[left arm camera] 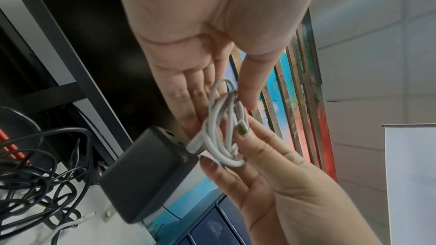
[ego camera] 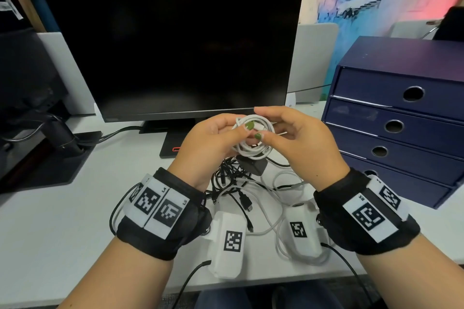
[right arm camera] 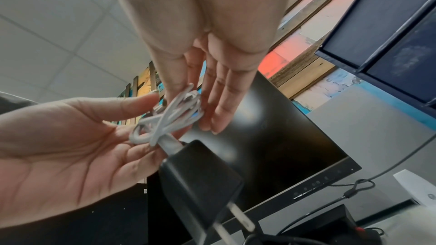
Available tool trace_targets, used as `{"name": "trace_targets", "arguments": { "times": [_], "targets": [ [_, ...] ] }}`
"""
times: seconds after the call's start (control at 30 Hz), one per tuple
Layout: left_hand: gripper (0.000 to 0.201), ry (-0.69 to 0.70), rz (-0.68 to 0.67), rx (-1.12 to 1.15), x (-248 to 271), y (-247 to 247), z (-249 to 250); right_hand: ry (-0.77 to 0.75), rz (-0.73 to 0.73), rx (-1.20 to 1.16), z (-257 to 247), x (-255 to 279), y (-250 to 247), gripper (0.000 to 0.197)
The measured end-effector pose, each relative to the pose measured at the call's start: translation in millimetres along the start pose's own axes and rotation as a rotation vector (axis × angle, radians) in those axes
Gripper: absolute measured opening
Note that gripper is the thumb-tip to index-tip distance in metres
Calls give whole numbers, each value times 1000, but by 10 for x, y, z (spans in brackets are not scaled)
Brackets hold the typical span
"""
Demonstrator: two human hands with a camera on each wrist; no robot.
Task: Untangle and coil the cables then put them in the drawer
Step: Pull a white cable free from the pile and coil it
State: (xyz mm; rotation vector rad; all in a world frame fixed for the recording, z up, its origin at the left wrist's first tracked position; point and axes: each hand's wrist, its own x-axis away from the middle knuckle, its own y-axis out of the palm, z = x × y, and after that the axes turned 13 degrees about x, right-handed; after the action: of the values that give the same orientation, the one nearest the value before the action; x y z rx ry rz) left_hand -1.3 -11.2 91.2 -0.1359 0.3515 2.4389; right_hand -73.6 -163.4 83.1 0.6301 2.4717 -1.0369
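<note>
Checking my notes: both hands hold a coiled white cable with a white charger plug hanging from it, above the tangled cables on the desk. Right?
Not quite: the charger plug is black, as both wrist views show. The rest holds: left hand and right hand hold the coiled white cable.

Even, bright indoor light with soft shadows; wide-angle bending at the edges, a pale glare patch on the monitor, and the black charger motion-blurred.
</note>
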Motion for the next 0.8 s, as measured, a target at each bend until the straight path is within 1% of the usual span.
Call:
{"name": "trace_targets", "arguments": {
  "times": [0.1,0.27,0.37,0.43,0.47,0.5,0.57,0.6,0.63,0.7,0.73,0.8],
  "targets": [
    [19,1,9,-22,-16,-6,8,-2,-34,-8,15,7,-8,40],
    [21,-5,5,-19,-37,12,13,43,-70,-13,44,0,-39,37],
    [25,-16,10,17,-55,43,-3,66,-103,-94,38,-13,-63,30],
    [27,-21,5,38,-80,81,-12,107,-113,-152,57,-17,-101,30],
    [28,-24,-2,48,-93,102,-13,131,-115,-193,89,-14,-125,34],
    [28,-26,-13,58,-105,126,-9,152,-126,-234,134,-3,-157,42],
    [28,-27,-41,82,-138,179,3,171,-182,-283,241,24,-224,67],
    [27,-27,-53,94,-157,205,8,175,-228,-287,294,38,-240,75],
    [27,-28,-63,102,-172,234,13,180,-279,-287,339,61,-242,78],
    [26,-38,-75,119,-210,300,8,189,-377,-269,418,114,-223,76],
    [26,-47,-74,132,-233,331,-8,192,-401,-254,447,135,-214,76],
    [26,-72,-68,154,-274,384,-50,226,-391,-243,468,163,-228,72]
  ]
}}
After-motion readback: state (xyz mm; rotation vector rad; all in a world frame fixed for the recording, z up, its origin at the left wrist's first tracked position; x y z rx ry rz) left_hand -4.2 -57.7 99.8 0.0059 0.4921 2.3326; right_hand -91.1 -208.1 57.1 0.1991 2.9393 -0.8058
